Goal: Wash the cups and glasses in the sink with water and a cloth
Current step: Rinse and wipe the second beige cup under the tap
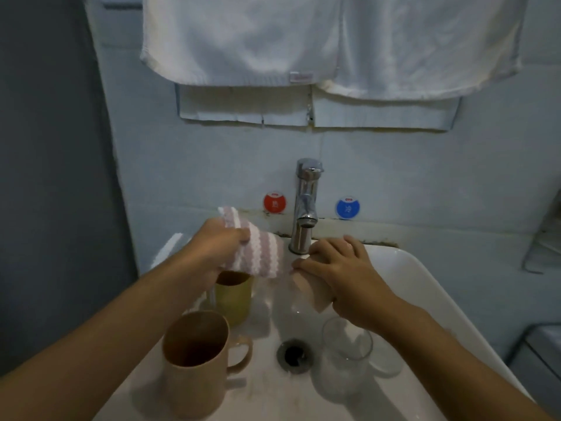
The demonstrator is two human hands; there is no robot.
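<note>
The washing step is in hand: the left hand (218, 241) grips the striped cloth (258, 253) above the yellow cup (233, 296), while the right hand (337, 268) closes around a pink cup (312, 291) lying tilted under the tap (305, 205). A tan mug (194, 354) and a clear glass (346, 350) stand in the sink (425, 299) near the drain (294, 355). The next move probably calls for bringing cloth and pink cup together; whether water runs cannot be told.

left hand (218, 247) – fingers curled, gripping | right hand (340, 268) – palm down, clasping
</note>
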